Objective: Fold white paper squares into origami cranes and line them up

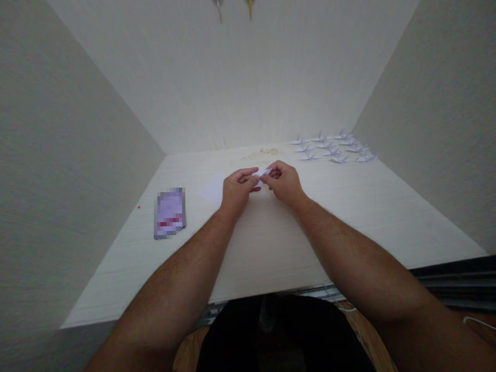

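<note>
A small folded piece of white paper is held up between my two hands over the middle of the table. My left hand pinches its left side between thumb and fingers. On the other side, my right hand grips the right edge with thumb and curled fingers. The fingertips partly cover the folds, so the paper's exact shape cannot be made out. Beside my left hand, flat on the table, lies a sheet of white paper, partly hidden by that hand.
Several folded white paper cranes stand in rows at the table's back right. A blurred-out purple flat object lies at the left, near a small orange dot. Walls enclose the white table on three sides.
</note>
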`<state>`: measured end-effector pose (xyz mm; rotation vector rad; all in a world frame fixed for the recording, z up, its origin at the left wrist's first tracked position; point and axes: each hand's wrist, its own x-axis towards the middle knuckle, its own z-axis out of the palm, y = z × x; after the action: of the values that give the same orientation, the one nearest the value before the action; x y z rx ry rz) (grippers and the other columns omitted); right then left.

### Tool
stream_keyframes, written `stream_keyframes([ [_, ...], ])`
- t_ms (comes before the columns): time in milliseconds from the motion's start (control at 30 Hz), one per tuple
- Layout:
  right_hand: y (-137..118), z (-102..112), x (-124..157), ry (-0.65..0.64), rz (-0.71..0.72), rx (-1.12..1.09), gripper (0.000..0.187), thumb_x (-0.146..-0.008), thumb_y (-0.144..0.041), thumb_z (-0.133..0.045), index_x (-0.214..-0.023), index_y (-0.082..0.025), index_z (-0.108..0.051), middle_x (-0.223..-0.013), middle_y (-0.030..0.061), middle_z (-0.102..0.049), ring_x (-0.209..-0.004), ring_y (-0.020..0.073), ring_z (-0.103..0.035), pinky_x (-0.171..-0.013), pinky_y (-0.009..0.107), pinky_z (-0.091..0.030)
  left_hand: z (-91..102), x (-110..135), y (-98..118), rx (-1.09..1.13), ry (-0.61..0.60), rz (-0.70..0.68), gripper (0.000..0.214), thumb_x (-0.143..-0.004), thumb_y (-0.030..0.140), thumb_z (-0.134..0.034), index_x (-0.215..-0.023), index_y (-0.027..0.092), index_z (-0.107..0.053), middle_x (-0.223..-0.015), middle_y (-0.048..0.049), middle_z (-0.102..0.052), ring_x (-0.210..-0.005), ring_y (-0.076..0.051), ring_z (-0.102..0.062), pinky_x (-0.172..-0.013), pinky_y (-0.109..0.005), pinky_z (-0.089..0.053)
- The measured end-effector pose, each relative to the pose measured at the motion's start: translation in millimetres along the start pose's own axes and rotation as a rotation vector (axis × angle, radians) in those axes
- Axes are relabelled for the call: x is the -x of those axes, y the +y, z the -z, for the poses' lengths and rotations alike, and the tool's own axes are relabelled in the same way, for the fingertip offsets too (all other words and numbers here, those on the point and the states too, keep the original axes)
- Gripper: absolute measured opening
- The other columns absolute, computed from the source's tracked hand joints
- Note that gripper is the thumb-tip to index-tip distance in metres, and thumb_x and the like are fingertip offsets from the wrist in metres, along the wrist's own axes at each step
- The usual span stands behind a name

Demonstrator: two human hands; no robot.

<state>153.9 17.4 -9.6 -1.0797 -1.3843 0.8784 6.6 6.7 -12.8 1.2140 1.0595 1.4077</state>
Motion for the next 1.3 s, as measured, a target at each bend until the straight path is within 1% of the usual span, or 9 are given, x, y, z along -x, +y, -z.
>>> stream_keyframes([
  [133,0.3,-0.6,-0.1,0.009,-0.035,-0.013,0.019,-0.069,-0.030,-0.074,-0.074,-0.021,-0.059,-0.059,-0.0044,-0.061,-0.051,0.0111,-0.055,-0.048,0.023,-0.041,0.6,-1.2,-0.7,0.018,-0.002,0.031,0.048,-0.064,0.037,-0.086,-0.105,0.015,-0.075,-0.080,-0.0041,-0.075,-0.076,-0.017,-0.071,-0.077,-0.037,-0.063],
  [333,-5.9,-0.9,0.9,-0.006,-0.062,-0.074,0.019,-0.072,-0.031,-0.072,-0.071,-0.021,-0.056,-0.055,-0.0044,-0.061,-0.047,0.0105,-0.055,-0.045,0.023,-0.041,1.4,-2.2,0.8,0.069,-0.009,0.130,0.039,-0.066,0.033,-0.085,-0.099,0.015,-0.073,-0.089,-0.0074,-0.076,-0.079,-0.020,-0.074,-0.072,-0.035,-0.063],
  [500,-6.0,-0.6,0.8,0.012,-0.038,-0.084,0.018,-0.071,-0.030,-0.071,-0.072,-0.022,-0.055,-0.054,-0.0054,-0.059,-0.048,0.0109,-0.055,-0.047,0.024,-0.043,2.2,-1.8,3.3,0.098,-0.075,0.168,0.034,-0.070,0.039,-0.084,-0.087,0.013,-0.070,-0.087,-0.0085,-0.075,-0.079,-0.021,-0.075,-0.070,-0.031,-0.061],
  [567,-4.4,-0.4,0.2,0.021,-0.025,-0.058,0.017,-0.071,-0.030,-0.071,-0.072,-0.022,-0.056,-0.056,-0.0052,-0.059,-0.050,0.0111,-0.056,-0.049,0.024,-0.044,2.3,-1.4,3.4,0.085,-0.097,0.164,0.036,-0.069,0.043,-0.084,-0.083,0.013,-0.069,-0.085,-0.0083,-0.074,-0.081,-0.022,-0.076,-0.069,-0.031,-0.061],
  [700,-1.4,-0.4,-0.1,0.046,0.015,-0.005,0.017,-0.070,-0.031,-0.071,-0.071,-0.022,-0.057,-0.062,-0.0041,-0.061,-0.056,0.0118,-0.057,-0.052,0.025,-0.046,1.9,-1.2,2.2,0.053,-0.083,0.133,0.040,-0.065,0.046,-0.087,-0.081,0.014,-0.067,-0.081,-0.0064,-0.073,-0.079,-0.023,-0.076,-0.071,-0.032,-0.060],
  [800,-0.4,-0.4,0.8,0.063,0.007,0.039,0.018,-0.071,-0.033,-0.072,-0.071,-0.022,-0.058,-0.062,-0.0037,-0.061,-0.056,0.0120,-0.056,-0.052,0.025,-0.045,1.4,-1.4,1.7,0.062,-0.060,0.112,0.039,-0.066,0.045,-0.086,-0.080,0.014,-0.067,-0.079,-0.0057,-0.072,-0.076,-0.021,-0.075,-0.071,-0.032,-0.060],
  [933,-0.5,0.1,1.2,0.089,-0.027,0.099,0.025,-0.073,-0.040,-0.075,-0.072,-0.021,-0.058,-0.062,-0.0023,-0.061,-0.056,0.0127,-0.056,-0.050,0.025,-0.043,1.3,-1.5,2.8,0.078,-0.048,0.111,0.039,-0.066,0.046,-0.086,-0.080,0.014,-0.067,-0.079,-0.0050,-0.071,-0.076,-0.020,-0.075,-0.070,-0.031,-0.059],
  [1133,-6.8,-0.3,0.3,0.023,-0.140,-0.084,0.017,-0.073,-0.031,-0.072,-0.075,-0.021,-0.058,-0.058,-0.0042,-0.060,-0.047,0.0107,-0.051,-0.044,0.025,-0.042,2.0,-2.0,2.5,0.054,-0.070,0.125,0.043,-0.064,0.048,-0.087,-0.079,0.015,-0.064,-0.080,-0.0054,-0.071,-0.074,-0.020,-0.075,-0.067,-0.030,-0.058],
  [1300,-11.2,-0.5,1.2,0.014,-0.096,-0.104,0.017,-0.072,-0.030,-0.071,-0.069,-0.022,-0.056,-0.054,-0.0049,-0.058,-0.045,0.0097,-0.049,-0.043,0.024,-0.039,2.6,-2.0,2.1,0.053,-0.088,0.134,0.041,-0.065,0.048,-0.086,-0.080,0.015,-0.067,-0.083,-0.0070,-0.073,-0.073,-0.019,-0.075,-0.065,-0.029,-0.058],
])
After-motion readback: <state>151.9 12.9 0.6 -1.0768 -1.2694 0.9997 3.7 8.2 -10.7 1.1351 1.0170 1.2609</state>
